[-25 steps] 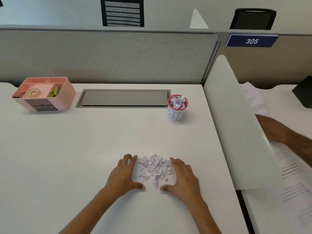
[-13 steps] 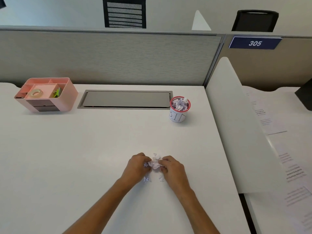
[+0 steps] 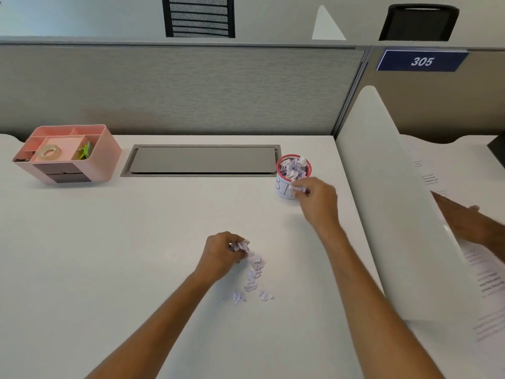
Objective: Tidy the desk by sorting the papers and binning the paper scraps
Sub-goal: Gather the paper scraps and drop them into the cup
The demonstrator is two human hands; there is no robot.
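Three hands [image 3: 222,253] show, with one bin [image 3: 293,176], one pink organizer [image 3: 68,154], one tape roll [image 3: 50,151] and two chairs [image 3: 199,16].

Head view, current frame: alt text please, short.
Right hand holds paper scraps at the red-rimmed bin cup, already heaped full. Left hand grips more from the scrap pile on the white desk.

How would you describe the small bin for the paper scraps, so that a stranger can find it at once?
Look along the grey partition to the back right corner of the white desk, just right of the long grey cable hatch. There stands a small white cup with a red rim, heaped with torn paper. The pink organiser stands far left, and only the cup holds scraps.
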